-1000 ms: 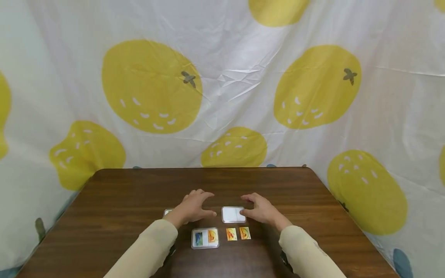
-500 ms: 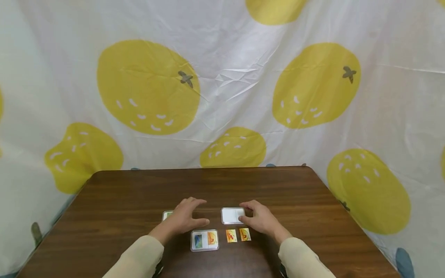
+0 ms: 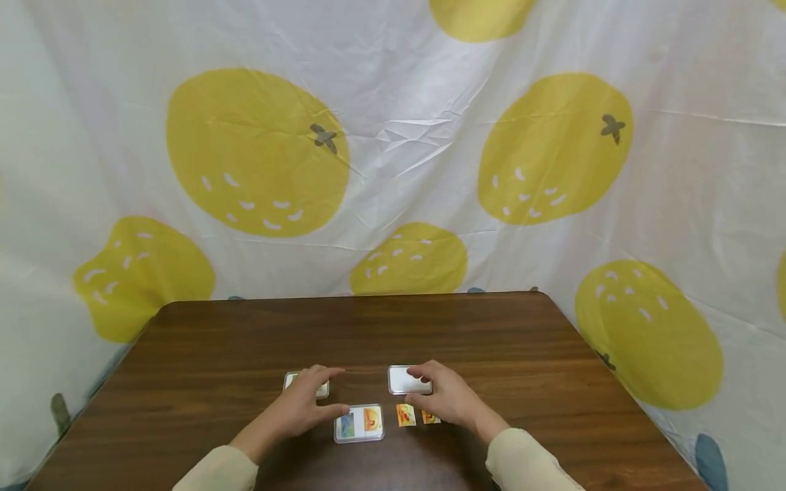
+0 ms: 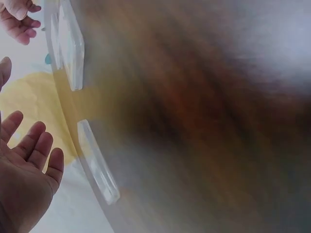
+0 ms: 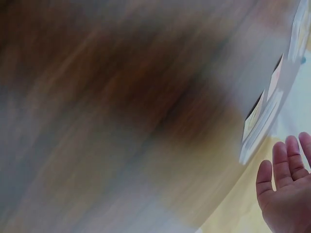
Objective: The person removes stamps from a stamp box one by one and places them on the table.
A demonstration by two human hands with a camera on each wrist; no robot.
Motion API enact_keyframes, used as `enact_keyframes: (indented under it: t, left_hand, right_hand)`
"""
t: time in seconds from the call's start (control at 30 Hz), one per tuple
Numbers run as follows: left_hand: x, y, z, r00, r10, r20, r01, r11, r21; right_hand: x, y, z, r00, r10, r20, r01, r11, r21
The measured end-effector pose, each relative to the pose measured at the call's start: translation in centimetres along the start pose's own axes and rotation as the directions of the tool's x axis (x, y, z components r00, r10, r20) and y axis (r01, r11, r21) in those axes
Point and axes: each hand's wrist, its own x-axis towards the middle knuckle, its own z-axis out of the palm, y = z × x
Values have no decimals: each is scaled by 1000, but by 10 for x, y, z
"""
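Nothing in either grip

A clear case (image 3: 359,424) with two pictures (image 3: 371,419) lies flat on the table (image 3: 368,331). Just right lie two small orange cards (image 3: 406,414), one partly hidden by the right hand (image 3: 448,397). Farther back, a white case (image 3: 399,380) lies partly behind that hand, and another case (image 3: 323,391) partly behind the left hand (image 3: 301,404). Both hands hold nothing, thumbs (image 3: 331,412) and fingers (image 3: 325,374) apart. A fruit-patterned curtain (image 3: 405,191) hangs behind.

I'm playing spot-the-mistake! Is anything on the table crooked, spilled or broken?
Nothing stands out: no spill, no break. The near case and the white case lie flat, and two picture cards lie loose, side by side. The left hand partly hides another case, so I can't check it all.
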Motion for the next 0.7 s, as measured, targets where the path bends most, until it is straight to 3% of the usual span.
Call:
enact_keyframes:
  t: [0.33, 0.47, 0.7]
  left_hand:
    - [-15, -7, 2, 999, 37, 19, -37, 999, -10]
    - [-20, -9, 3, 998, 26, 48, -24, 999, -36]
    - [-27, -14, 8, 997, 21, 70, -20, 999, -25]
  right_hand:
    - [-2, -15, 14, 998, -41, 46, 42, 999, -27]
    - [-1, -19, 18, 995, -83, 51, 85, 996, -35]
    - [2, -26, 27, 990, -81, 114, 92, 992, -90]
